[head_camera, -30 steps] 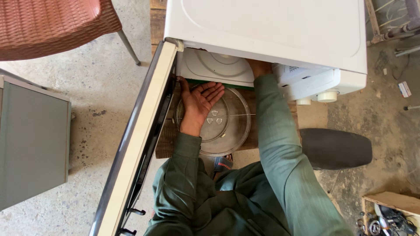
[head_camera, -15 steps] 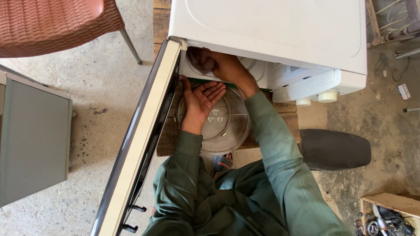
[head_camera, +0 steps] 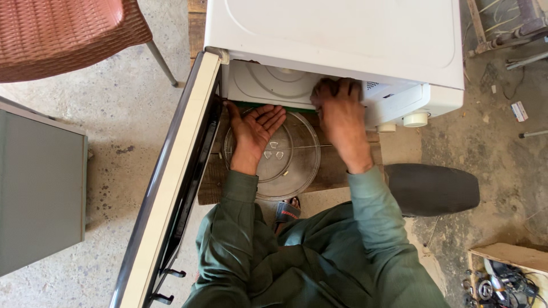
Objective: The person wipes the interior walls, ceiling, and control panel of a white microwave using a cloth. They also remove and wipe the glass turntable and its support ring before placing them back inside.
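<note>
**At the mouth of the open microwave: both hands in, palm and cloth**

Below your fingers lies a rough grey concrete floor, stained and dusty. A wooden board sits on it under the white microwave, whose door swings open to the left of your left fingers.

Count: one microwave, one glass turntable plate, one red woven chair far left of your fingers, one grey cabinet left of the door, one dark oval object right of your right wrist, two pale knobs just right of your right fingers.

Your left hand lies palm up, fingers spread wide and holding nothing, fingertips at the lower edge of the oven cavity. The glass plate rests flat on the board directly under that hand.

Your right hand is palm down at the right side of the cavity opening, fingers curled close over a dark brownish cloth; the cloth is mostly covered, so its grip is only partly seen.

Cavity contents: a bare white floor with a round pressed ring. A wooden box at lower right holds small mixed hardware, too small to tell apart.
</note>
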